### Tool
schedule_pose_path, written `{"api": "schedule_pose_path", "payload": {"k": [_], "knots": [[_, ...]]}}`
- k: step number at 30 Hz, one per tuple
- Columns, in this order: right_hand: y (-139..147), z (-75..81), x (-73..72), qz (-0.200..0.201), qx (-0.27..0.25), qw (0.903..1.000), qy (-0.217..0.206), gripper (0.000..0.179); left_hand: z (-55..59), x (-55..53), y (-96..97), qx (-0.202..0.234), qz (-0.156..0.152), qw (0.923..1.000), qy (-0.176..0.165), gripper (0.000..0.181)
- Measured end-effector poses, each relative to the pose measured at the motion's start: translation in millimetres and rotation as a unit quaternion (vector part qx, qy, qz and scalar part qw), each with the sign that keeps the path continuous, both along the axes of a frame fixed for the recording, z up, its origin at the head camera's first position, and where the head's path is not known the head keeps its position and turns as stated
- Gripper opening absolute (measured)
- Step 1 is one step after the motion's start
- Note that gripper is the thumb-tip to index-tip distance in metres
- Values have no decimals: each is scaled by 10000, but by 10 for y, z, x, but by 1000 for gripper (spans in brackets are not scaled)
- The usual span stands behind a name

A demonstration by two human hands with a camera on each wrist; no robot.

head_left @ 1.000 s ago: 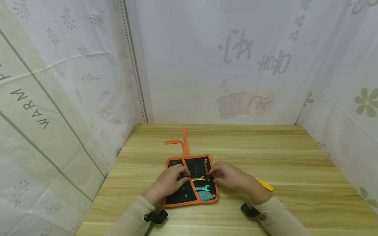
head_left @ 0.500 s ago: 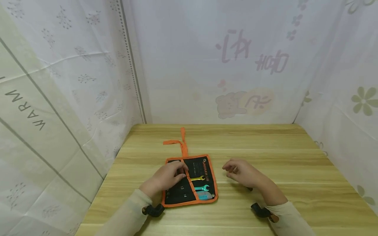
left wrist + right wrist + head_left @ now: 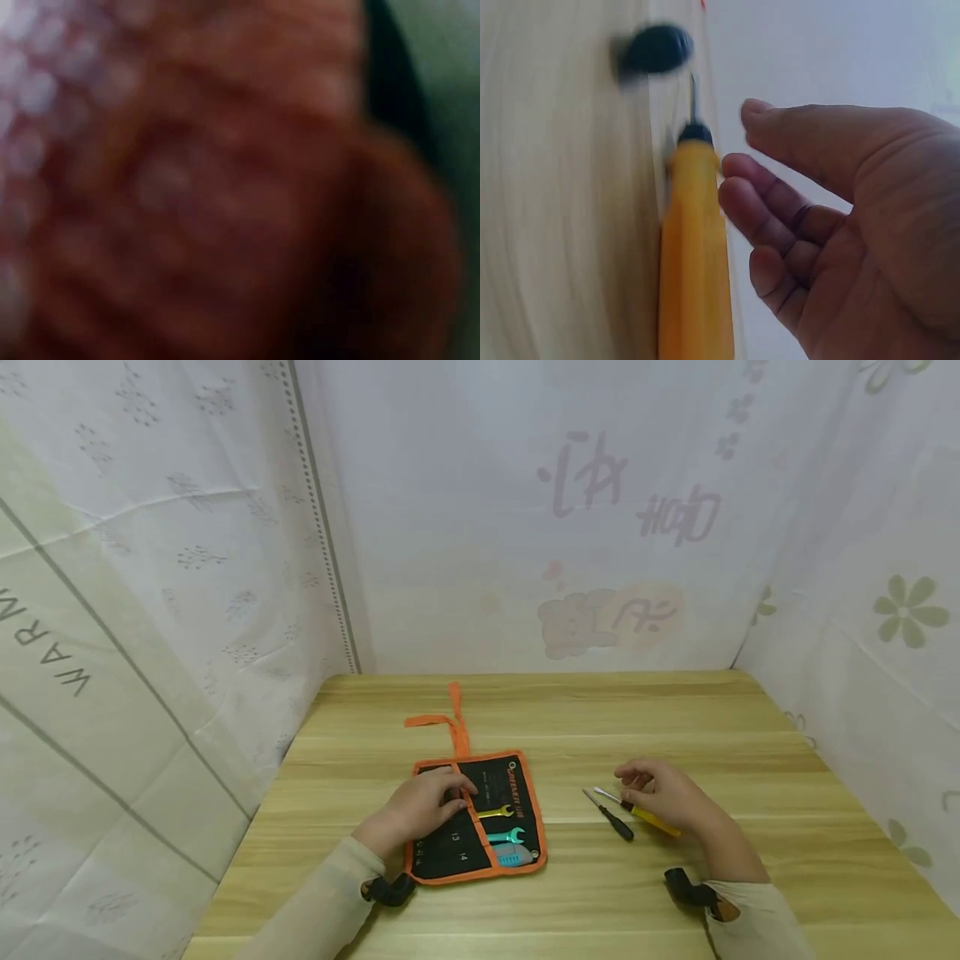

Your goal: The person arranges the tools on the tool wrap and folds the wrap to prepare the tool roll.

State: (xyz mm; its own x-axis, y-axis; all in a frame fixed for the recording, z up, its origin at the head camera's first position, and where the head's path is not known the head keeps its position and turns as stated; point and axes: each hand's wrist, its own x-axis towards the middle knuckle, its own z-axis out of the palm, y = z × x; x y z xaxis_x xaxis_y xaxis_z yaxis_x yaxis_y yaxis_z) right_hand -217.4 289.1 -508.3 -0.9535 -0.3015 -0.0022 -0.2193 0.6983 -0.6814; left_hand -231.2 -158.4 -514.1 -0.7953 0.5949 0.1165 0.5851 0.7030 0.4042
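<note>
A black tool roll (image 3: 517, 793) with orange trim lies spread on the table. Its pockets hold a yellow wrench (image 3: 497, 812), a teal wrench (image 3: 506, 836) and a grey-and-teal handle (image 3: 514, 856). My left hand (image 3: 412, 802) rests on the roll's left side, its loosely bent fingers by the orange pocket edge. In the left wrist view there is only blurred skin. Beside a yellow-handled screwdriver (image 3: 697, 247), my right hand (image 3: 667, 793) hovers with loosely bent fingers and nothing in its grasp. A black-handled screwdriver (image 3: 615, 822) lies just left of the yellow one.
Two orange tie straps (image 3: 456, 727) stretch from the roll's back edge across the wooden table (image 3: 570, 718). Printed fabric (image 3: 465, 510) hangs behind the table and at both sides.
My right hand has moved from the tool roll's right edge rightward to the screwdrivers, and both are now uncovered. The left hand has drawn back slightly from the pocket edge and stays on the roll.
</note>
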Motion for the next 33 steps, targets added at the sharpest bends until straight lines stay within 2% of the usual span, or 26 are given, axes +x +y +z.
{"api": "schedule_pose_path", "payload": {"k": [8, 13, 25, 33], "knots": [[365, -72, 74, -80, 40, 9998, -182, 27, 2, -48, 0, -144, -26, 9999, 74, 10], [482, -57, 141, 74, -68, 9991, -406, 19, 8, -68, 11, -152, -43, 9997, 201, 6], [506, -52, 232, 243, -287, 9972, -647, 31, -28, -71, 20, -1, 15, 9998, 204, 8], [486, -61, 226, 194, -239, 9963, -799, 24, -54, -74, 12, -25, 35, 9997, 241, 9]]}}
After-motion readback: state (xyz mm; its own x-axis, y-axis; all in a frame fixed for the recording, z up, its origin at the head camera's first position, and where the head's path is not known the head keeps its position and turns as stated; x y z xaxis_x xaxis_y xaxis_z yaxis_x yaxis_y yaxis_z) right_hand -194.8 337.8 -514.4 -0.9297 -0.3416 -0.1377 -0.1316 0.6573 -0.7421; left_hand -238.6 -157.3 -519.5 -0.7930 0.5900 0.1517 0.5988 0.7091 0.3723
